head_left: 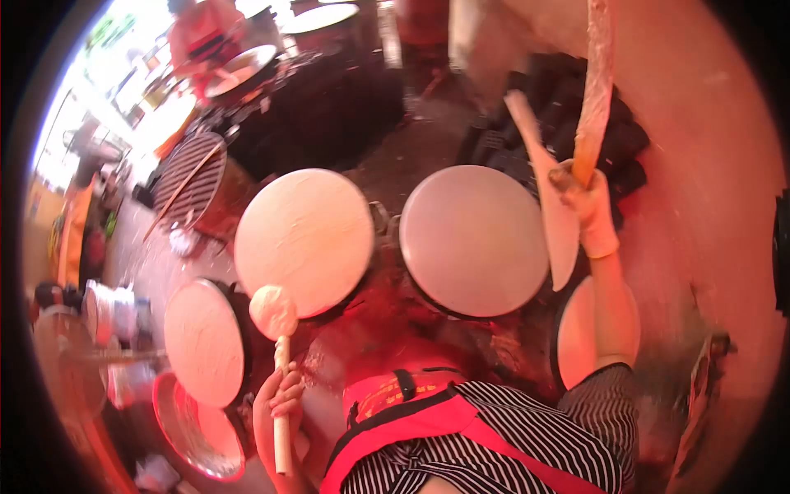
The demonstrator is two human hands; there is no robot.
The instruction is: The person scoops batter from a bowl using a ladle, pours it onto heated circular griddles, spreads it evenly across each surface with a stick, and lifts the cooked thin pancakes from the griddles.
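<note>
My left hand [284,399] is wrapped round the handle of a wooden ladle [282,436], whose round head [273,312] is coated with pale batter beside the lower edge of a round griddle [304,243] covered in a pale layer. To the right stands another round griddle [475,241] with a smooth greyish surface. My right hand [586,206], in a pale glove, grips a long, pale-coated stick [594,99] pointing up. A long flat wooden blade [555,206] runs beside that hand; whether the hand also holds it is unclear.
More round griddles stand at lower left [204,342] and lower right [576,329]. A red-rimmed basin [197,428] is at lower left. A slatted round grate [191,181] lies upper left. Beyond it, a person in red [202,37] is beside a pan [241,70]. Black stacked objects [625,136] lie upper right.
</note>
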